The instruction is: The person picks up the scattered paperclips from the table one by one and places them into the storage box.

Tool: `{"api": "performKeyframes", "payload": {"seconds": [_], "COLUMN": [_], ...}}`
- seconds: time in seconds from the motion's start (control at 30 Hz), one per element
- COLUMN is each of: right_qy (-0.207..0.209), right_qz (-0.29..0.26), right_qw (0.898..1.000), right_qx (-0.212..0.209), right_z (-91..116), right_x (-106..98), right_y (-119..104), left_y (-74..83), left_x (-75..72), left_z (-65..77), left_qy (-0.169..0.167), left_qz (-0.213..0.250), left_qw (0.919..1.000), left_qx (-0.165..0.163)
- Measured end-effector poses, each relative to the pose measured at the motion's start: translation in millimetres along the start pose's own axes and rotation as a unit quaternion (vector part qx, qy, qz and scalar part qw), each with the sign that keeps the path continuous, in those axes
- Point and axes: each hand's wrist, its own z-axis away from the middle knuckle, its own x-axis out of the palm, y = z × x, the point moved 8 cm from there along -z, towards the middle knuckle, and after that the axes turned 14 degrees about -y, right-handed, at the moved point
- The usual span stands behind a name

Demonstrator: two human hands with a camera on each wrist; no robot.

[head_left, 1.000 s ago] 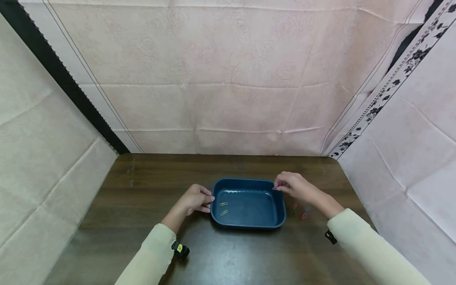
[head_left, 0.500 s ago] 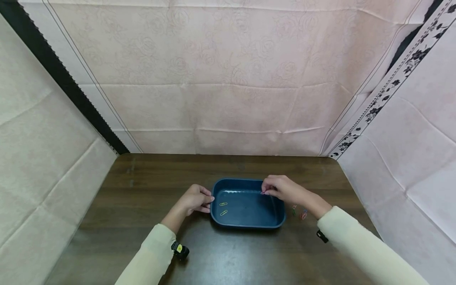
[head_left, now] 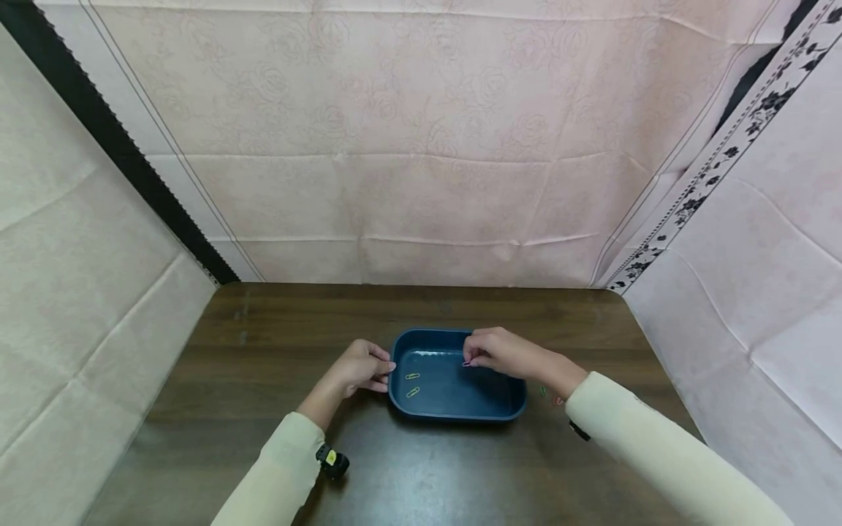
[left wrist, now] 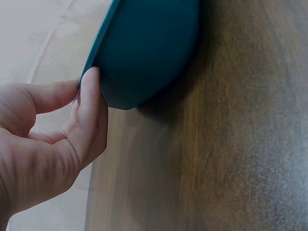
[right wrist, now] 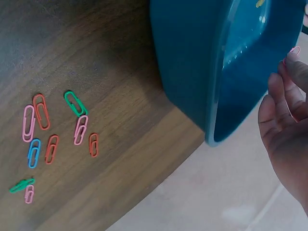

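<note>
A blue rectangular tray [head_left: 454, 418] stands on the wooden table, with two yellow paper clips [head_left: 412, 392] lying at the left of its floor. My left hand [head_left: 360, 369] pinches the tray's left rim; in the left wrist view the thumb and index finger [left wrist: 90, 89] meet at that edge. Over the tray, my right hand [head_left: 503, 353] pinches a pink paper clip [right wrist: 296, 49] between thumb and fingertips, one end of it sticking out. Several loose paper clips in pink, red, green and blue, such as a green one [right wrist: 75, 103], lie on the table right of the tray.
The brown wooden table [head_left: 276, 329] is bordered by pale cloth hangings [head_left: 427, 183] at the back and both sides. My right forearm [head_left: 658, 438] passes over the loose clips and partly hides them in the head view.
My right hand has moved left, from the tray's right rim to above its middle, carrying the pink paper clip. The left hand has stayed at the left rim.
</note>
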Motion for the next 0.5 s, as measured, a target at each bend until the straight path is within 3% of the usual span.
{"api": "performKeyframes", "payload": {"seconds": [0.5], "right_qy": [-0.067], "right_qz": [0.024], "right_qw": [0.997], "right_qx": [0.002], "right_z": [-26], "right_x": [12], "right_y": [-17], "left_y": [1.7], "left_x": [-0.4], "left_z": [3.4], "left_qy": [-0.003], "left_qz": [0.003], "left_qw": [1.0], "left_qx": [-0.001]}}
